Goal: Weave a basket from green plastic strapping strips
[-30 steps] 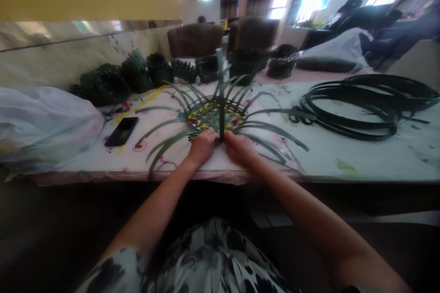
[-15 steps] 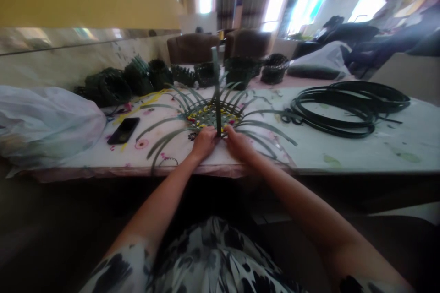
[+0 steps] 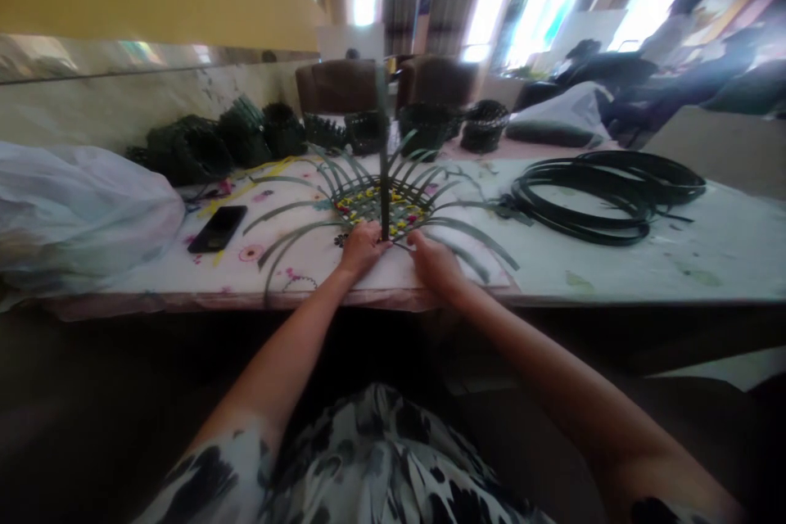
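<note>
A half-woven basket (image 3: 367,211) of dark green flat strips, dotted with yellow and red, lies on the table in front of me. Loose strip ends fan out from it all round. One strip (image 3: 384,155) stands upright at its near edge. My left hand (image 3: 363,250) is closed at the foot of that strip, fingers pinching it against the weave. To the right, my right hand (image 3: 433,259) is closed, thumb and finger gripping a strip that runs low between the two hands. Its fingertips are partly hidden.
A phone (image 3: 218,229) and a white plastic bag (image 3: 86,217) lie at the left. Scissors (image 3: 514,209) rest beside coiled strips (image 3: 583,233) on the right. Several dark woven baskets (image 3: 485,127) line the back. Chairs stand behind the table, and people sit farther off at right.
My right hand has moved a little right, away from the left hand, and a strip now shows between them. My left hand stays at the near edge. The view has shifted slightly.
</note>
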`<state>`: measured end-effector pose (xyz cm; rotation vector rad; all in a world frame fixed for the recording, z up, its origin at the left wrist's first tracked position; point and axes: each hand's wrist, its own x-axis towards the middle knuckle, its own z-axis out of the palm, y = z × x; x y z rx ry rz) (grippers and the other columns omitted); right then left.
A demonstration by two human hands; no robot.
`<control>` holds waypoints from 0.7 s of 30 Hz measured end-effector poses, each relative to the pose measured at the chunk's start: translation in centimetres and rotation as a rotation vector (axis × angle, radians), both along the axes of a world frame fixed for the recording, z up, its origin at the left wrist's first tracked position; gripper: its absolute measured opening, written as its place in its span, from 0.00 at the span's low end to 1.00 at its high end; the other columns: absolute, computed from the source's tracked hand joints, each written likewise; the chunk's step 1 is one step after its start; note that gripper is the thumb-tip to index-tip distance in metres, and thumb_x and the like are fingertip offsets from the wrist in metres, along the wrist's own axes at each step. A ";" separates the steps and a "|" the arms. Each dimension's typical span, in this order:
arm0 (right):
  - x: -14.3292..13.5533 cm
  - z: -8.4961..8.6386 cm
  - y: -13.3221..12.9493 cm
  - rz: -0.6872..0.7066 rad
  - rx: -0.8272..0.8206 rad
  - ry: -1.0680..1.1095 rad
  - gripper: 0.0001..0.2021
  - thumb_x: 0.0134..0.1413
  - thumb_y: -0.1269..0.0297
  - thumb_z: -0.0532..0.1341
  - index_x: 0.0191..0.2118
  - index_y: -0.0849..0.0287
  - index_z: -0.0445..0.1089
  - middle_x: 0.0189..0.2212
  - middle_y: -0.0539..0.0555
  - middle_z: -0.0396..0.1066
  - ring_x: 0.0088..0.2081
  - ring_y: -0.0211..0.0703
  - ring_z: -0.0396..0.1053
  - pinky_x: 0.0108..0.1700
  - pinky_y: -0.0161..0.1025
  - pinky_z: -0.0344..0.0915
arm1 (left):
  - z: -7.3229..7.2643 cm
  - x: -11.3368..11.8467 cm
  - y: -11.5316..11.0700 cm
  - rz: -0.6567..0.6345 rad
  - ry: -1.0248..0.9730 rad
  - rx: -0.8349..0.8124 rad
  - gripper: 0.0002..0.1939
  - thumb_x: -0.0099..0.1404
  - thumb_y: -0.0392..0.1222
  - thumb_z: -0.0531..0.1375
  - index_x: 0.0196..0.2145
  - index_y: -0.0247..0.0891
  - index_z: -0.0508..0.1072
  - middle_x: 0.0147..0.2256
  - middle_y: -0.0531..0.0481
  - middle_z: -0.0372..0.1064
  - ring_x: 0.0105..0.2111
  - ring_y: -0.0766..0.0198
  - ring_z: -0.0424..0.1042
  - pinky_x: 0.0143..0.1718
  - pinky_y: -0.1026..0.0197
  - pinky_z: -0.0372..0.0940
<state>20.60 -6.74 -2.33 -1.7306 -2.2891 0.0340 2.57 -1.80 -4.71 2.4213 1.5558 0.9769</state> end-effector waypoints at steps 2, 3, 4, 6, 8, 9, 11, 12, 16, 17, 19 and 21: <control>0.4 1.1 -2.0 -0.022 -0.017 -0.053 0.13 0.65 0.67 0.50 0.49 0.60 0.67 0.36 0.61 0.77 0.37 0.49 0.74 0.33 0.37 0.57 | -0.1 -0.1 0.1 -0.012 -0.023 0.006 0.03 0.62 0.37 0.62 0.31 0.36 0.76 0.33 0.48 0.72 0.39 0.57 0.67 0.45 0.56 0.62; 0.7 1.9 -2.9 -0.043 -0.024 -0.086 0.13 0.66 0.65 0.50 0.48 0.61 0.69 0.35 0.62 0.77 0.37 0.49 0.74 0.34 0.37 0.58 | -0.2 -0.2 0.2 -0.019 -0.026 0.020 0.04 0.62 0.37 0.62 0.30 0.36 0.76 0.33 0.47 0.72 0.39 0.58 0.67 0.45 0.56 0.62; 0.9 2.8 -3.8 -0.065 -0.032 -0.124 0.14 0.66 0.63 0.51 0.47 0.61 0.70 0.35 0.63 0.77 0.37 0.49 0.74 0.34 0.38 0.58 | -0.2 -0.2 0.2 -0.025 -0.024 0.037 0.04 0.62 0.36 0.62 0.30 0.36 0.76 0.33 0.47 0.72 0.39 0.57 0.67 0.46 0.56 0.62; 1.5 4.7 -4.9 -0.094 -0.073 -0.214 0.15 0.65 0.60 0.53 0.42 0.63 0.74 0.34 0.64 0.76 0.36 0.50 0.74 0.34 0.39 0.59 | -0.3 -0.3 0.3 -0.038 -0.027 0.058 0.04 0.62 0.36 0.63 0.30 0.35 0.76 0.35 0.46 0.72 0.41 0.57 0.68 0.46 0.56 0.63; 2.1 6.8 -5.3 -0.105 -0.121 -0.302 0.15 0.64 0.59 0.55 0.38 0.63 0.76 0.34 0.65 0.77 0.36 0.51 0.74 0.32 0.39 0.58 | -0.4 -0.3 0.4 -0.049 -0.064 0.039 0.03 0.61 0.35 0.63 0.33 0.36 0.78 0.37 0.46 0.73 0.43 0.56 0.69 0.47 0.57 0.63; 2.4 7.9 -5.3 -0.108 -0.132 -0.333 0.14 0.63 0.60 0.56 0.37 0.62 0.76 0.35 0.65 0.77 0.36 0.51 0.74 0.31 0.39 0.57 | -0.4 -0.3 0.4 -0.051 -0.092 0.013 0.05 0.60 0.35 0.63 0.35 0.36 0.78 0.38 0.46 0.74 0.43 0.57 0.70 0.47 0.57 0.64; 2.8 9.6 -4.8 -0.084 -0.104 -0.366 0.13 0.62 0.62 0.56 0.35 0.61 0.76 0.35 0.64 0.77 0.35 0.50 0.73 0.31 0.39 0.55 | -0.4 -0.3 0.3 -0.038 -0.140 -0.062 0.09 0.60 0.35 0.63 0.39 0.38 0.79 0.38 0.47 0.75 0.42 0.57 0.71 0.46 0.58 0.65; 3.0 10.4 -4.4 -0.050 -0.067 -0.374 0.12 0.61 0.63 0.56 0.35 0.61 0.76 0.35 0.63 0.77 0.34 0.49 0.73 0.31 0.39 0.54 | -0.4 -0.3 0.3 -0.026 -0.152 -0.097 0.09 0.60 0.35 0.63 0.39 0.38 0.79 0.38 0.47 0.76 0.41 0.57 0.72 0.45 0.58 0.65; 3.1 12.4 -2.1 0.085 0.090 -0.468 0.09 0.56 0.71 0.57 0.35 0.59 0.75 0.32 0.60 0.75 0.32 0.46 0.69 0.32 0.40 0.52 | -0.5 -0.4 0.3 0.001 -0.180 -0.154 0.08 0.60 0.37 0.63 0.38 0.38 0.80 0.36 0.47 0.76 0.38 0.57 0.73 0.42 0.58 0.65; 3.1 12.8 -1.5 0.117 0.121 -0.509 0.10 0.54 0.74 0.56 0.35 0.60 0.75 0.31 0.59 0.75 0.32 0.46 0.68 0.33 0.40 0.52 | -0.5 -0.4 0.3 0.004 -0.187 -0.157 0.08 0.60 0.37 0.63 0.38 0.38 0.80 0.36 0.47 0.76 0.38 0.57 0.73 0.42 0.58 0.65; 3.2 13.2 0.0 0.204 0.189 -0.565 0.12 0.53 0.79 0.54 0.34 0.61 0.75 0.31 0.59 0.75 0.34 0.46 0.67 0.34 0.41 0.51 | -0.6 -0.4 0.4 0.012 -0.199 -0.163 0.07 0.60 0.37 0.63 0.37 0.37 0.80 0.36 0.47 0.76 0.37 0.58 0.73 0.42 0.58 0.65; 3.5 13.1 1.7 0.284 0.275 -0.565 0.14 0.56 0.79 0.52 0.35 0.62 0.75 0.32 0.60 0.75 0.35 0.46 0.67 0.35 0.41 0.51 | -0.7 -0.4 0.5 0.020 -0.200 -0.159 0.07 0.60 0.37 0.64 0.37 0.37 0.79 0.36 0.47 0.76 0.37 0.58 0.73 0.42 0.58 0.66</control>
